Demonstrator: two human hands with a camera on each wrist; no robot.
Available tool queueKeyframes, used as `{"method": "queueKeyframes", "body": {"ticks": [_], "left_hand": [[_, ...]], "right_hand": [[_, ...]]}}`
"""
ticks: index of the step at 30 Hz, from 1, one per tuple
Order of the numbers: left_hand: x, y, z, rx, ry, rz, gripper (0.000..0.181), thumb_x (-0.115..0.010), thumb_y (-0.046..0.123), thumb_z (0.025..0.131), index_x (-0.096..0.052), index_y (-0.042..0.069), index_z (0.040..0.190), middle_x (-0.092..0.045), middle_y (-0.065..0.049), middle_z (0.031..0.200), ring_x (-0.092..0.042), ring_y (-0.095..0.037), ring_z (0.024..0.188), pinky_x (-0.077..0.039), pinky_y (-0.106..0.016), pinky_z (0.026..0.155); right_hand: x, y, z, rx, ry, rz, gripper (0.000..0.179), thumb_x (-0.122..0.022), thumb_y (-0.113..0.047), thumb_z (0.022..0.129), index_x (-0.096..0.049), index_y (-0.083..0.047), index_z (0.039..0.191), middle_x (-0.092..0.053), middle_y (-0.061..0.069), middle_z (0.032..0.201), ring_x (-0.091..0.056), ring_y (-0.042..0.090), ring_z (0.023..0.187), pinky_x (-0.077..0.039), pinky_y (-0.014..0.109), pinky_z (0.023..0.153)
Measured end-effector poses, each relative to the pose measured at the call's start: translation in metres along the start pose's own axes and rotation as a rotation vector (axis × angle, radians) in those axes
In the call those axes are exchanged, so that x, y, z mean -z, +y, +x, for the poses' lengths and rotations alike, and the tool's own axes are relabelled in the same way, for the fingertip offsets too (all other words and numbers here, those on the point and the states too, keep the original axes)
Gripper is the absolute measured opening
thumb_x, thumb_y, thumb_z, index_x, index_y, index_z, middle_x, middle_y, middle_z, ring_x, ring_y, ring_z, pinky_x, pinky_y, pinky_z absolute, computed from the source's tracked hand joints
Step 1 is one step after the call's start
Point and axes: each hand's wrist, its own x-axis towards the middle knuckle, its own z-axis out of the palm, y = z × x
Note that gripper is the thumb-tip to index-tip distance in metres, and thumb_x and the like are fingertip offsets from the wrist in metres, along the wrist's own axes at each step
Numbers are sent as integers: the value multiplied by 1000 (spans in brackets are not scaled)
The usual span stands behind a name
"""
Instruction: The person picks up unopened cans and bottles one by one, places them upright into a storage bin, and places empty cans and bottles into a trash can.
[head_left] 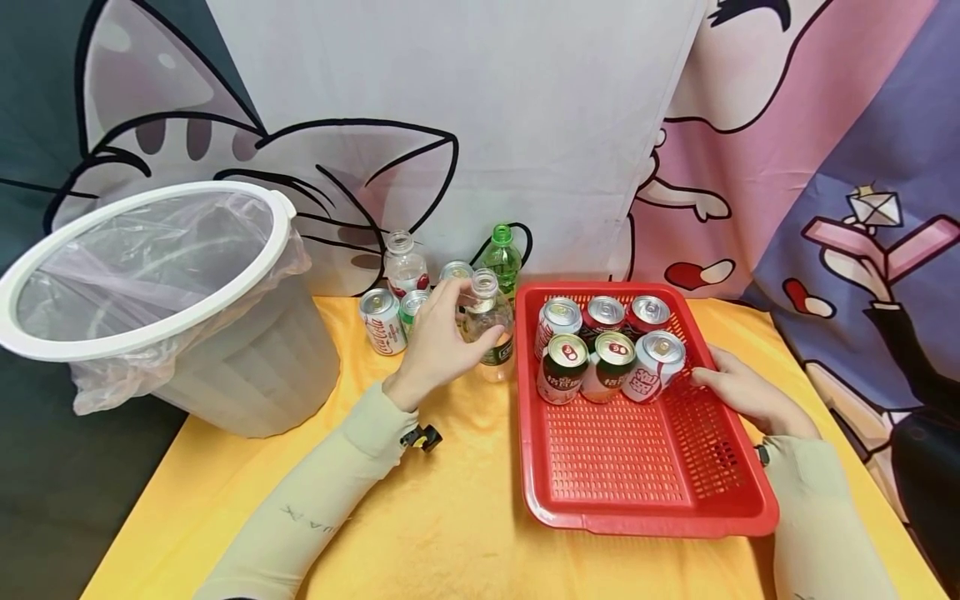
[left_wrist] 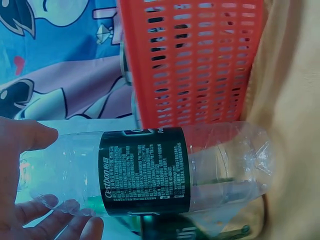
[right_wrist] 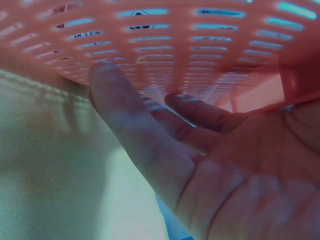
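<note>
My left hand (head_left: 442, 337) reaches round the upper part of a clear plastic bottle (head_left: 495, 315), thumb on one side and fingers on the other. In the left wrist view the bottle (left_wrist: 220, 165) shows a dark green label and stands beside the basket wall. My right hand (head_left: 753, 392) grips the right rim of a red plastic basket (head_left: 615, 521), thumb over the rim. Its fingers (right_wrist: 130, 115) lie along the outside of the slotted wall in the right wrist view. Several drink cans (head_left: 648, 367) stand upright in two rows at the basket's far end.
A grey bin (head_left: 262, 367) with a white rim and clear liner stands at the left. Behind my left hand are a Coca-Cola can (head_left: 382, 323), a green can (head_left: 410, 307), a clear bottle (head_left: 405, 271) and a green bottle (head_left: 502, 254). A printed cloth backdrop (head_left: 525, 125) hangs behind.
</note>
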Motion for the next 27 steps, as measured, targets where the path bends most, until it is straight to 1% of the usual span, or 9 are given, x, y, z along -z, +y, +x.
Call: {"method": "queueKeyframes", "body": {"ticks": [3,6,10,14,20,24,27], "left_hand": [[7,3,0,-28,35,14,63,-84,36,79,-60,9,130,-65,-3,117,-62,-21,101,-54,-41,85],[16,7,1,-64,71,1,62,-85,34,78,-61,9,129,-65,-4,114,-61,-20,99,-54,-42,84],[29,12,1,-82,104,-43,61,-86,31,78,-60,10,129,-64,-4,111,-63,-18,97,-58,-37,82],[42,15,2,-94,140,-55,59,-86,30,79,-60,9,127,-64,-5,110,-64,-15,98,-60,-32,81],[67,23,3,-142,223,-31,58,-86,34,78,-62,10,125,-64,-3,111,-63,-16,99,-56,-32,82],[86,29,3,-157,278,-38,58,-87,32,79,-63,7,124,-66,-4,110,-65,-16,98,-55,-25,82],[101,33,3,-162,327,-52,57,-87,27,78,-63,2,123,-67,-8,108,-66,-16,94,-57,-20,80]], "right_hand": [[0,0,0,-13,-1,5,59,-46,-6,103,-21,7,155,-56,38,129,-77,26,91,-65,45,74],[0,0,0,-22,-2,4,61,-47,-6,103,-20,6,156,-55,38,131,-77,27,91,-65,46,75],[0,1,0,-25,-2,-3,62,-47,-6,103,-20,5,157,-55,38,132,-77,27,92,-65,45,75],[0,2,-1,-30,1,-6,61,-46,-7,103,-20,5,157,-56,37,131,-77,27,91,-65,45,75],[0,3,-1,-34,2,-1,62,-47,-8,104,-19,5,158,-55,38,133,-77,27,92,-65,45,75],[1,3,-1,-30,0,4,62,-47,-8,104,-19,4,158,-54,38,134,-77,27,93,-65,45,76],[1,3,-1,-27,-3,4,62,-47,-8,104,-19,4,158,-54,37,134,-77,27,93,-65,44,76]]}}
